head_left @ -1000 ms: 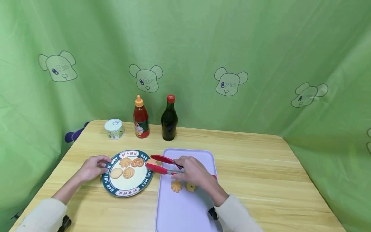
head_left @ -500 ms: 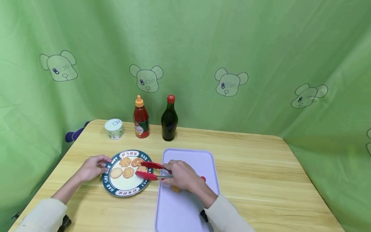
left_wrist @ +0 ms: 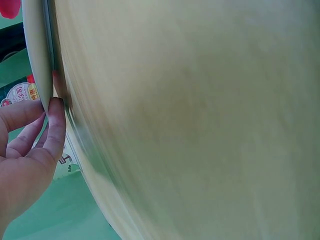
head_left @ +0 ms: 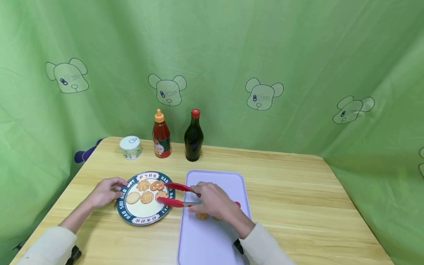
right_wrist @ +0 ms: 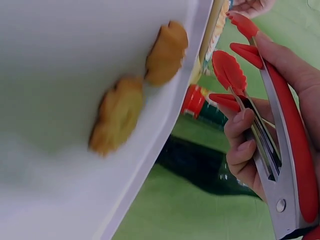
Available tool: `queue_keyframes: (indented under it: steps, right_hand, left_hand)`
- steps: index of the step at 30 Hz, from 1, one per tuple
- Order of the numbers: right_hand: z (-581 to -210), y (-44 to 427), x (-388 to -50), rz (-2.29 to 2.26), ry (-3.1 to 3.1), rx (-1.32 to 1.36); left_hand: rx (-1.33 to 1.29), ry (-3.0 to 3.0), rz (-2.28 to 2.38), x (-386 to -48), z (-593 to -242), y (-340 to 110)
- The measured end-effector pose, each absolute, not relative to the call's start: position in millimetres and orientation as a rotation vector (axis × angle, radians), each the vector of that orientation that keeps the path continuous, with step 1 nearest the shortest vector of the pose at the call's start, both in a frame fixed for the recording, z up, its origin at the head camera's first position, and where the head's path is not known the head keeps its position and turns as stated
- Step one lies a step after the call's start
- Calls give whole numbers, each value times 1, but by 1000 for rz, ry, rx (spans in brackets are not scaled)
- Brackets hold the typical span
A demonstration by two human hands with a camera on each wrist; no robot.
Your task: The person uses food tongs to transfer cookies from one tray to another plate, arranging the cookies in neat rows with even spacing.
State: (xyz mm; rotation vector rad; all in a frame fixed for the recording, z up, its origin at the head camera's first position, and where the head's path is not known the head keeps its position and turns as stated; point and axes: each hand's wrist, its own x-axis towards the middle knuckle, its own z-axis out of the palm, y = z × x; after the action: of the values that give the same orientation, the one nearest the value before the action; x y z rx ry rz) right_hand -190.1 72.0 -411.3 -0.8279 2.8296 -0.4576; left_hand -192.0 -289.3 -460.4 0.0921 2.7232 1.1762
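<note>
My left hand (head_left: 105, 192) grips the left rim of a round plate (head_left: 144, 213) with a dark teal patterned border; the left wrist view shows the rim pinched between thumb and fingers (left_wrist: 56, 122). Several cookies lie on the plate, among them a pretzel-shaped one (head_left: 157, 185) and a round one (head_left: 161, 195) at the right. In my right hand (head_left: 214, 200) is a pair of red-tipped tongs (head_left: 172, 202). Their tips are spread over the plate's right side, with nothing held between them. Two cookies (right_wrist: 167, 52) sit on the lilac tray (head_left: 208, 243), partly hidden by the right hand in the head view.
Behind the plate stand a white-lidded can (head_left: 130, 148), a red sauce bottle (head_left: 161, 136) with an orange cap, and a dark bottle (head_left: 193, 138) with a red cap. Green curtain (head_left: 212, 55) hangs around the wooden table (head_left: 298, 206).
The tongs moved left over the plate with a cookie, then let it go at the plate's right side. Now their tips are farther apart and slightly back to the right. My left hand stayed put.
</note>
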Motion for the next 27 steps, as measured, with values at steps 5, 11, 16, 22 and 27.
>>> queue_keyframes:
  steps: [5,11,16,22,27]
  right_hand:
    - [-407,96,-189,-481,2855,-877]
    - [-406,126,-183,-483,2873,-898]
    - [-408,148,-175,-483,2895,-909]
    - [-411,168,-167,-468,2874,-958]
    - [-414,179,-161,-436,2866,-952]
  left_hand:
    - [77,2720,1168,-192,-461,-289]
    - [68,2720,1161,-193,-461,-289]
    - [58,2719,1154,-194,-461,-288]
    - [59,2725,1138,-193,-462,-288]
    - [61,2721,1137,-193,-461,-287]
